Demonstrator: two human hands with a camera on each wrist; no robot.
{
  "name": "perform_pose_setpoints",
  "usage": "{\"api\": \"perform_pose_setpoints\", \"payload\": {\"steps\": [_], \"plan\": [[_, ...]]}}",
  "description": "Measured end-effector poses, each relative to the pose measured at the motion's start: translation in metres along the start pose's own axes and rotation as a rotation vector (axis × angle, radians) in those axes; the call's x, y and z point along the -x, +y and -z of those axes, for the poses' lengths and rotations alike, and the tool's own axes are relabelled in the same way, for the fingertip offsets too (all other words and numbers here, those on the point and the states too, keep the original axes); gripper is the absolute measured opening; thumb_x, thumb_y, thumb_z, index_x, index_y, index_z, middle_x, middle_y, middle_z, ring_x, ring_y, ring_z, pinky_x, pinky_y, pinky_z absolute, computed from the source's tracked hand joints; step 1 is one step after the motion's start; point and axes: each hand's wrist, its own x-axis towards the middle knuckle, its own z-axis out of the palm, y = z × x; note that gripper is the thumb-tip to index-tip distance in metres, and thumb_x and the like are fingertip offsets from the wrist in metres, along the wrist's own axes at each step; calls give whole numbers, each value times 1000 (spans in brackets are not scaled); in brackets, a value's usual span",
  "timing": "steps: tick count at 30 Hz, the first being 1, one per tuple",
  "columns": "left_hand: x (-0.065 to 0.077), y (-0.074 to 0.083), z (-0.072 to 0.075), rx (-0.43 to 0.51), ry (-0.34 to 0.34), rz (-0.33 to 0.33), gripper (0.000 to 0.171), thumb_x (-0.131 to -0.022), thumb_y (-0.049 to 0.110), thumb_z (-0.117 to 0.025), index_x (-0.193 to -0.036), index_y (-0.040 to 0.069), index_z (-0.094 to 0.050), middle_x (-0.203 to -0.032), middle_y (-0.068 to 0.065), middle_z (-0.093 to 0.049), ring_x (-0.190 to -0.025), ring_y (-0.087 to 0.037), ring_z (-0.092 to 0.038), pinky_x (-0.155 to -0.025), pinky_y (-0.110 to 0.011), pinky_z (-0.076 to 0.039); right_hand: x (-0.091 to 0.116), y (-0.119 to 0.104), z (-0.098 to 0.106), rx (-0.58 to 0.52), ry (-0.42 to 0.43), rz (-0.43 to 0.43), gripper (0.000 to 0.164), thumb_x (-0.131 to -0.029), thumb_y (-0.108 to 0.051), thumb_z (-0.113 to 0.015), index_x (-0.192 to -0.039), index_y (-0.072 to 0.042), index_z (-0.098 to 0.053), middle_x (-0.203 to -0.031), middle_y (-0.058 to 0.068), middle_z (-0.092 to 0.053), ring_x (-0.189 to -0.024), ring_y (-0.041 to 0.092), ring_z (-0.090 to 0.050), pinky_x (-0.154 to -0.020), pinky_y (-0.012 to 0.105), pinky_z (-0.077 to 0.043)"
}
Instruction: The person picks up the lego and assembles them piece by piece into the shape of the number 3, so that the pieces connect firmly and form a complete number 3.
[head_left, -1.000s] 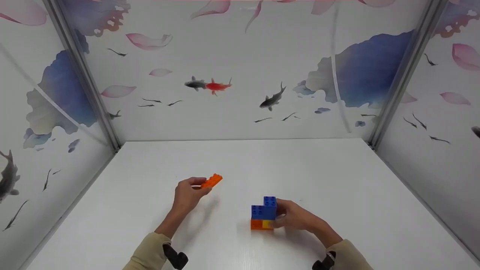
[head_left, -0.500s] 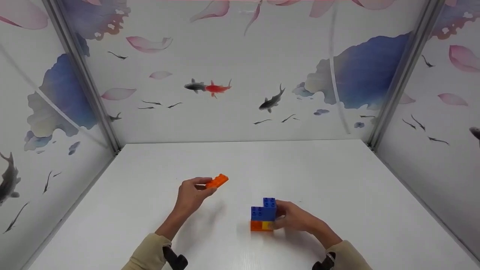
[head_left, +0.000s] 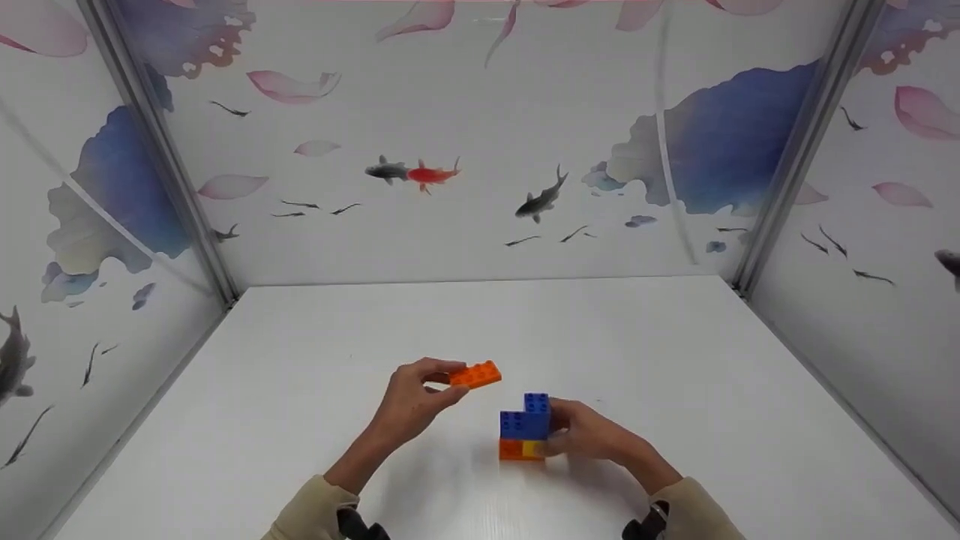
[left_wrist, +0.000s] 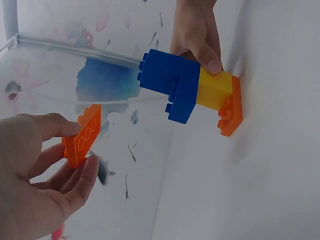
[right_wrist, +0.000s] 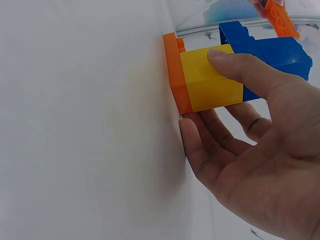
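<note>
My left hand (head_left: 412,397) pinches a thin orange toy brick (head_left: 477,374) between thumb and fingers, above the table and left of a small brick stack. In the left wrist view that brick (left_wrist: 85,136) shows round hollows on its underside. My right hand (head_left: 592,431) grips the stack from its right side, thumb on the yellow brick (right_wrist: 212,80). The stack has an orange plate (right_wrist: 177,75) at the bottom, yellow above it, and stepped blue bricks (head_left: 525,425) on top, the upper one set to the right. The stack stands upright on the table.
A white tabletop (head_left: 300,330) lies under both hands. White panels printed with fish, petals and blue shapes form the back wall (head_left: 450,240) and the two sides. Metal posts (head_left: 161,165) stand at the corners.
My left hand has moved right with the orange brick, closer to the stack, and has turned the brick flatter. The right hand and the stack have stayed in place.
</note>
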Motion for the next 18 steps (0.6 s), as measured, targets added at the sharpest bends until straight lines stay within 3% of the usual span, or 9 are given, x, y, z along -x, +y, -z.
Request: {"api": "perform_pose_setpoints", "payload": {"steps": [7, 18], "plan": [[1, 5, -18, 51, -106, -26, 33, -93, 25, -72, -122, 9, -71, -121, -10, -69, -109, -25, -65, -88, -30, -60, 0, 1, 0, -14, -17, -2, 58, -87, -15, -77, -140, -12, -54, -128, 5, -66, -113, 23, -59, -107, 53, -48], [-7, 1, -40, 81, -182, -38, 32, -93, 28, -71, -121, 12, -72, -120, -8, -69, -110, -24, -65, -90, -37, -59, -1, 1, 2, -20, -42, 27, 59, -89, -19, -76, -143, -15, -52, -131, 5, -65, -117, 25, -60, -109, 55, -46]]}}
